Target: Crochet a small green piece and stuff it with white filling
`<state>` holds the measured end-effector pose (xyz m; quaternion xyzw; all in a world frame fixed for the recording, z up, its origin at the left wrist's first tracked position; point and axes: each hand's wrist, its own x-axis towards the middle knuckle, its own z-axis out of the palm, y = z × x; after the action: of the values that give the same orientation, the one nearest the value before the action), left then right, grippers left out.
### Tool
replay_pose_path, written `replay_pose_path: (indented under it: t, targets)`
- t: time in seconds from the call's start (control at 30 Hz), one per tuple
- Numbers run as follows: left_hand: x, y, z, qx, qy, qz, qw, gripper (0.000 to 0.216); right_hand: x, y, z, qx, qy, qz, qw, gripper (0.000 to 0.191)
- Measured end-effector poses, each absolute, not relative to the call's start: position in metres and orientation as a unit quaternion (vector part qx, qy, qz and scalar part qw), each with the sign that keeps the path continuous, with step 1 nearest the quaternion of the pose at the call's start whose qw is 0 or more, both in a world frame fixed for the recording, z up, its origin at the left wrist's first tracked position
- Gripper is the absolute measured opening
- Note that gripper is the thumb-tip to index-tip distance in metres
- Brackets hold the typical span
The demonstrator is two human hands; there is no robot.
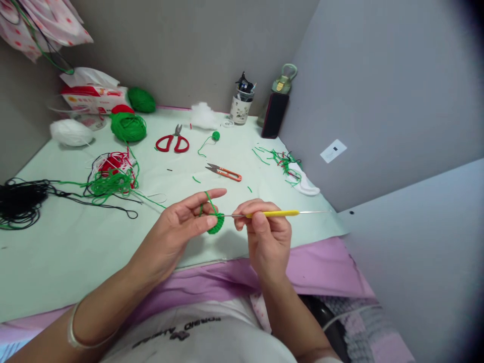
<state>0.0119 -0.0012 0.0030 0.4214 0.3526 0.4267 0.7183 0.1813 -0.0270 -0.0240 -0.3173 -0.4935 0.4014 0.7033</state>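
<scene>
My left hand [191, 217] pinches a small round green crochet piece [216, 224] between thumb and fingers. Green yarn runs up from the piece and over my raised index finger. My right hand [266, 224] is closed around a crochet hook [278, 214] with a yellow handle. The hook's metal shaft points left, and its tip meets the top edge of the green piece. Exactly how the tip sits in the stitches is too small to tell. A strand of green yarn trails from behind my left hand toward a loose tangle [113, 181] on the table.
Red-handled scissors [177, 141], orange thread snips [225, 173] and a small green ball [216, 135] lie beyond my hands. Yarn balls [128, 126] and a tissue pack [94, 98] stand back left. A pen cup [242, 106], phone [275, 116] and bottle [283, 83] are at the back right.
</scene>
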Motion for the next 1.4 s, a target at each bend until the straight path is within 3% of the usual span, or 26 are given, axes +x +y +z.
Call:
replay_pose_path:
  t: [0.23,0.33,0.47,0.6,0.7,0.9,1.23,1.4]
  targets:
    - [0.018,-0.006,-0.006,0.447,0.362,0.431,0.696,0.037,0.177,-0.024,-0.028,-0.349,-0.573,0.294,0.681,0.02]
    - [0.021,-0.008,-0.006,0.436,0.381,0.463,0.672,0.042,0.177,-0.028,-0.03,-0.38,-0.635,0.188,0.646,0.023]
    - [0.023,-0.004,-0.002,0.335,0.339,0.426,0.769,0.037,0.178,-0.029,-0.032,-0.385,-0.706,0.048,0.593,0.029]
    - [0.019,0.004,0.001,0.306,0.332,0.408,0.794,0.029,0.181,-0.025,-0.027,-0.378,-0.581,0.224,0.685,0.021]
    - [0.016,0.002,-0.001,0.365,0.352,0.421,0.752,0.033,0.18,-0.023,-0.024,-0.345,-0.522,0.357,0.693,0.018]
    - [0.013,-0.004,-0.006,0.486,0.335,0.398,0.702,0.032,0.18,-0.023,-0.025,-0.363,-0.524,0.375,0.673,0.016]
    - [0.01,0.0,-0.006,0.48,0.361,0.421,0.68,0.024,0.182,-0.017,-0.019,-0.307,-0.404,0.529,0.68,0.02]
    - [0.008,-0.001,-0.005,0.482,0.372,0.424,0.671,0.027,0.184,-0.022,-0.022,-0.322,-0.464,0.463,0.683,0.019]
